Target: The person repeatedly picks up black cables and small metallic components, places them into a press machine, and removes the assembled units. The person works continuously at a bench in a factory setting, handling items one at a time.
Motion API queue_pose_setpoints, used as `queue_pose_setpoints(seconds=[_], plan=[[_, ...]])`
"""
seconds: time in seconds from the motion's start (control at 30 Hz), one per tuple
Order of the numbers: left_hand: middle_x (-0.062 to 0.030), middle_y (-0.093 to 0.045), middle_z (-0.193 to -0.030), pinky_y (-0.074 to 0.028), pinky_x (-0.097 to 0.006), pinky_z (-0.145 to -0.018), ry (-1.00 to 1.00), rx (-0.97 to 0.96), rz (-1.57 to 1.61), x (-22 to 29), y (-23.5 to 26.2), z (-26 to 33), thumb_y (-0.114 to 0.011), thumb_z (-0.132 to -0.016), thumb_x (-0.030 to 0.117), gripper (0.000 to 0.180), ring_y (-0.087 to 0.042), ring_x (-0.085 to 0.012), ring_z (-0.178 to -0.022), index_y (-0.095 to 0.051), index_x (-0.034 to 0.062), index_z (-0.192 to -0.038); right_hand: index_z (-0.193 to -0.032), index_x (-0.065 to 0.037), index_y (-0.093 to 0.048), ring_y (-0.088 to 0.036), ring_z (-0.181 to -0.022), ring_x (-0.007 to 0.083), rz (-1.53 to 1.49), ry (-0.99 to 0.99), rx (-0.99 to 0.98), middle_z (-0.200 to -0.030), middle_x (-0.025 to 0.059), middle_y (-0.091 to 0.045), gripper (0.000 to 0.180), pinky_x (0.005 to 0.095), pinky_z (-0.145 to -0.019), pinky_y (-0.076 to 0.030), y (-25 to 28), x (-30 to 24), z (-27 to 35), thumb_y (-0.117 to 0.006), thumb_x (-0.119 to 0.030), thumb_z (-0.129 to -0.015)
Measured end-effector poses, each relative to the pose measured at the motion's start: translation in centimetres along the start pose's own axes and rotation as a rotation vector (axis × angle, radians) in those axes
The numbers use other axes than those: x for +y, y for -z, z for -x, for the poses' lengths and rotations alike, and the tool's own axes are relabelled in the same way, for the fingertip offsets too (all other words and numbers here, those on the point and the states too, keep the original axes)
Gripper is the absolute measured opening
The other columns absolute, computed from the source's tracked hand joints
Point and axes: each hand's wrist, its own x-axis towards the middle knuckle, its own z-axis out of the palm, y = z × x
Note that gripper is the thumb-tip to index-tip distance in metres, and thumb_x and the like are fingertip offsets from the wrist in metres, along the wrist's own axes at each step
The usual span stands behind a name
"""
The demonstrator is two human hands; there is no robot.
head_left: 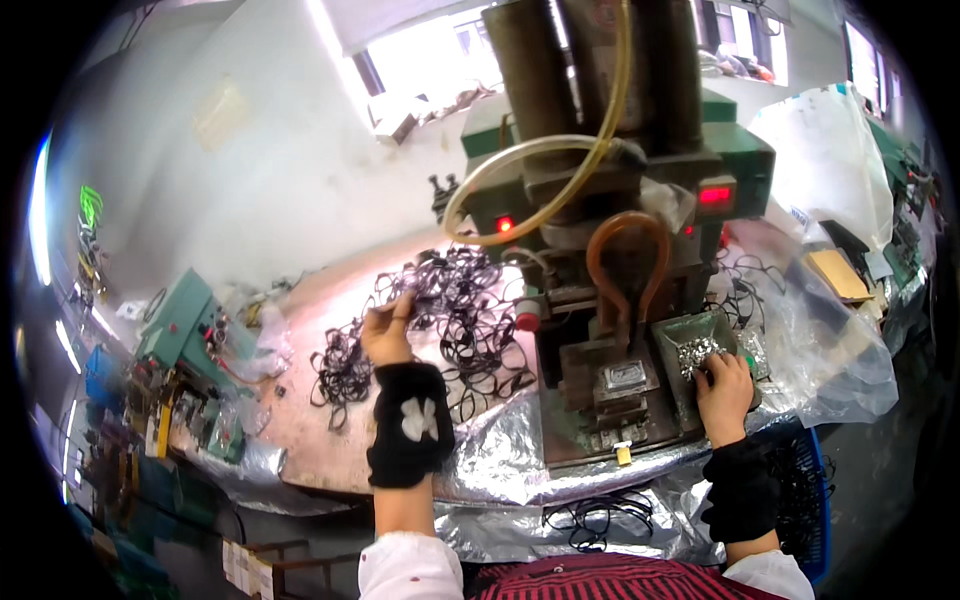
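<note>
My left hand [388, 330] is over the left part of the table, at the near side of a heap of thin black looped cords [455, 290]. Its fingers are curled together, and whatever is between them cannot be made out. On the right, my right hand [725, 398] reaches into a metal tray [686, 402] of small shiny metal pieces [697, 354]. The fingertips are bent down and pinched at the pieces, hiding what they grip. Between the hands stands a green press machine [625, 265], with a small metal block [625, 377] on its bed.
Clear plastic sheeting [840, 350] covers the table's right side, and silver foil [500, 455] lines the front edge. More black cords [600, 520] hang below that edge. A blue basket [822, 500] stands at lower right. Another green machine [180, 320] is at far left.
</note>
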Motion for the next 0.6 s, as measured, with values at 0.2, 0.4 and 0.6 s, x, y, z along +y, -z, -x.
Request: queue_pose_setpoints(seconds=[0.2,0.4,0.6], plan=[[-0.0114,-0.072,-0.093,-0.053,-0.027,-0.083,-0.070,-0.020,-0.021,-2.2,-0.7,-0.1,-0.072,-0.084,-0.002,0.009,-0.067,-0.0154,-0.086,-0.066,0.0016,-0.088,-0.078,-0.005,-0.059,-0.053,-0.088,0.0337,-0.058,-0.033,0.042,-0.081,0.0107,-0.057,0.014,0.0436,-0.073,-0.045,1.4,0.2,0.6,-0.072,-0.007,-0.073],[-0.0075,-0.061,-0.086,-0.055,-0.031,-0.075,-0.097,-0.081,-0.201,10.5,-4.9,12.0,-0.061,-0.089,-0.006,0.010,-0.061,-0.0145,-0.078,-0.053,0.0001,-0.089,-0.084,-0.004,-0.062,-0.056,-0.087,0.0349,-0.152,-0.042,0.090,-0.084,0.0124,-0.061,0.008,0.0427,-0.075,-0.045,2.1,0.6,2.1,-0.066,-0.003,-0.077],[-0.0121,-0.068,-0.086,-0.052,-0.026,-0.072,-0.004,-0.602,-0.017,13.5,-12.7,19.6,-0.071,-0.082,-0.006,0.020,-0.065,-0.0152,-0.077,-0.057,-0.0022,-0.096,-0.090,-0.005,-0.066,-0.060,-0.075,0.0332,-0.293,-0.106,0.145,-0.078,0.0126,-0.062,0.008,0.0409,-0.067,-0.047,0.8,-0.1,0.9,-0.065,-0.005,-0.081]])
